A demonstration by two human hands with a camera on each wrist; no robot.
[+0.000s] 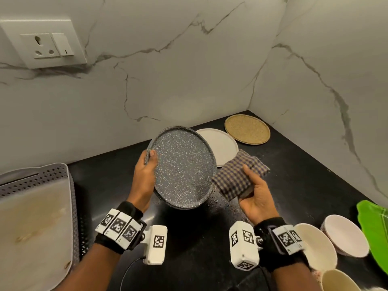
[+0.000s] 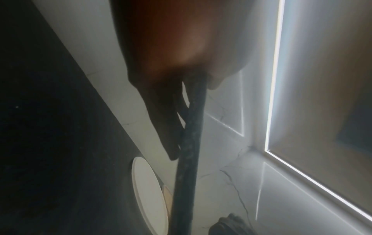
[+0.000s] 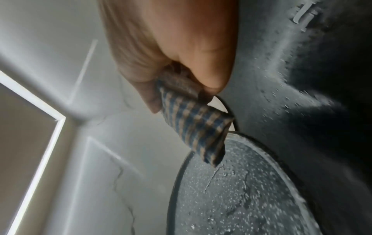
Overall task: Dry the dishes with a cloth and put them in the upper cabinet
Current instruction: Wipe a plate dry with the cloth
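Above the black table (image 1: 189,248), left hand (image 1: 144,175) grips the tilted round speckled dark-grey plate (image 1: 182,164) by its rim; right hand (image 1: 256,198) clasps the folded blue-and-tan checked cloth (image 1: 237,173) touching the plate's right edge.

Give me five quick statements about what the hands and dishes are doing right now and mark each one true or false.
1. The left hand grips the speckled grey plate by its rim. True.
2. The right hand is empty. False: it holds a folded checked cloth.
3. The speckled grey plate lies flat on the black counter. False: it is held up and tilted.
4. A beige plate and a woven mat lie on the counter behind the held plate. True.
5. The green dish sits at the left edge. False: it is at the right, beside two pale bowls.
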